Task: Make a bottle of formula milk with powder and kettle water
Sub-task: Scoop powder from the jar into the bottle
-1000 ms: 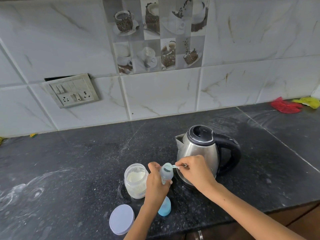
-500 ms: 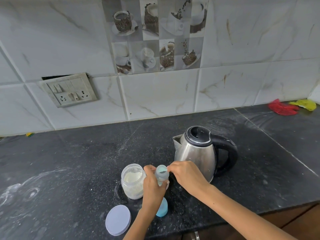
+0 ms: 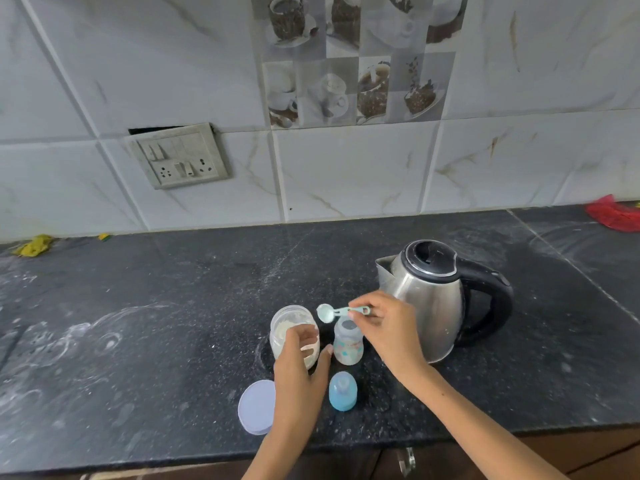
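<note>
A small clear baby bottle (image 3: 348, 346) stands open and upright on the black counter (image 3: 173, 323). To its left is an open clear jar of white powder (image 3: 289, 327), and my left hand (image 3: 299, 362) wraps around the jar's front. My right hand (image 3: 384, 323) pinches the handle of a pale green scoop (image 3: 332, 311), whose bowl hovers between the jar and the bottle mouth. A steel kettle (image 3: 433, 299) with a black handle and closed lid stands just right of my right hand.
The bottle's blue cap (image 3: 343, 391) and the jar's pale round lid (image 3: 256, 407) lie near the counter's front edge. A wall socket plate (image 3: 180, 157) sits on the tiled wall. A red cloth (image 3: 613, 216) is far right, a yellow scrap (image 3: 33, 244) far left.
My left hand has let go of the bottle, which now stands on the counter, and has moved onto the powder jar. My right hand has lifted the scoop away from the bottle mouth.
</note>
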`<state>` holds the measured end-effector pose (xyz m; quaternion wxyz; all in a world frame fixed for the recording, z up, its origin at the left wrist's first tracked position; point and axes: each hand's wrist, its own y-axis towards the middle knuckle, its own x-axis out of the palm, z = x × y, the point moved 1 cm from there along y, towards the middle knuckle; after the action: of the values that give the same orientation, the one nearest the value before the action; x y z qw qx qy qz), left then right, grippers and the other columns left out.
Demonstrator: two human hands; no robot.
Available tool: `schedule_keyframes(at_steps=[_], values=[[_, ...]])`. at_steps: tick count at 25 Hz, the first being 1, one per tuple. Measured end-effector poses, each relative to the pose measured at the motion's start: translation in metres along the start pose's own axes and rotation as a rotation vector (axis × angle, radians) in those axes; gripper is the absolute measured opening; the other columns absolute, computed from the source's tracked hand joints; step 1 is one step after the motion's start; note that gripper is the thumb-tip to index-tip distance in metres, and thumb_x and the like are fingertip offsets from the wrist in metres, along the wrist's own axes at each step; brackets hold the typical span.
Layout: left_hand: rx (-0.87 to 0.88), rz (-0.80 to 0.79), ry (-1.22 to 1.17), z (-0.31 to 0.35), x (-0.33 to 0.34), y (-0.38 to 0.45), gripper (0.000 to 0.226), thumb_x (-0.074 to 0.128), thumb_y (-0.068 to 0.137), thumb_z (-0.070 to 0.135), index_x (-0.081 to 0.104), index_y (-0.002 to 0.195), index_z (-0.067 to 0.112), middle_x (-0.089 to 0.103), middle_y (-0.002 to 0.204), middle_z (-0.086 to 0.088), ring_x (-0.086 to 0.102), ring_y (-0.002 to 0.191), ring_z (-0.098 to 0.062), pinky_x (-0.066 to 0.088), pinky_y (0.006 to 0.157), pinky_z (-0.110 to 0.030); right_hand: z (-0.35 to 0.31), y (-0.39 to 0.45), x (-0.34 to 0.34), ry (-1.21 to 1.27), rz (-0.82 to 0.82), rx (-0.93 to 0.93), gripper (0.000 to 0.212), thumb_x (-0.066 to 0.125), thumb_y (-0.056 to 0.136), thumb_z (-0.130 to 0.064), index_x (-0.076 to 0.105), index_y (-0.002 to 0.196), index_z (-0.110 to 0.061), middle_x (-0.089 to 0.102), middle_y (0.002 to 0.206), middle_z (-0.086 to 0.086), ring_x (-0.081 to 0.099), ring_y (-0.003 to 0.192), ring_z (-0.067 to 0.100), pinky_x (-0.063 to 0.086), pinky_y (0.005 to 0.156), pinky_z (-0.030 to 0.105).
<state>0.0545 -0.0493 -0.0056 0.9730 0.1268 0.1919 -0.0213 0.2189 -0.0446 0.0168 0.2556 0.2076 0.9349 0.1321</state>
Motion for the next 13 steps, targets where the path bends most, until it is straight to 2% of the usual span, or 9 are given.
schedule_keyframes(at_steps=[4,7,10,13], values=[[0.005,0.028,0.003,-0.004,-0.017,-0.014,0.023,0.068,0.082,0.011,0.053,0.09,0.026,0.064,0.088,0.014,0.06,0.085,-0.002,0.046,0.064,-0.009,-0.011,0.019,0.037,0.044,-0.072,0.025,0.009,0.078,0.078,-0.006,0.075,0.082,-0.012,0.074,0.082,-0.002,0.069,0.071,0.006,0.058,0.069,0.02],[-0.003,0.005,0.033,-0.014,-0.017,-0.022,0.025,0.069,0.081,0.013,0.052,0.088,0.03,0.065,0.087,0.013,0.061,0.081,-0.009,0.047,0.066,-0.013,-0.012,0.023,0.06,-0.132,-0.167,0.02,0.007,0.079,0.077,-0.024,0.074,0.081,-0.024,0.073,0.072,-0.01,0.065,0.061,0.003,0.054,0.063,0.022],[-0.029,-0.03,0.035,-0.026,-0.01,-0.027,0.025,0.071,0.08,0.02,0.052,0.09,0.033,0.065,0.091,0.013,0.061,0.083,-0.009,0.048,0.068,-0.018,-0.008,0.021,0.067,-0.223,-0.217,0.022,0.017,0.075,0.08,-0.036,0.073,0.094,-0.026,0.073,0.085,-0.013,0.057,0.058,0.003,0.052,0.064,0.025],[-0.004,-0.085,0.044,-0.027,0.003,-0.028,0.031,0.07,0.081,0.024,0.049,0.099,0.038,0.062,0.103,0.017,0.055,0.099,0.002,0.047,0.079,-0.016,-0.002,0.012,0.051,-0.119,-0.159,0.046,0.018,0.072,0.084,-0.031,0.072,0.1,-0.022,0.073,0.095,-0.013,0.061,0.064,0.003,0.053,0.068,0.021]])
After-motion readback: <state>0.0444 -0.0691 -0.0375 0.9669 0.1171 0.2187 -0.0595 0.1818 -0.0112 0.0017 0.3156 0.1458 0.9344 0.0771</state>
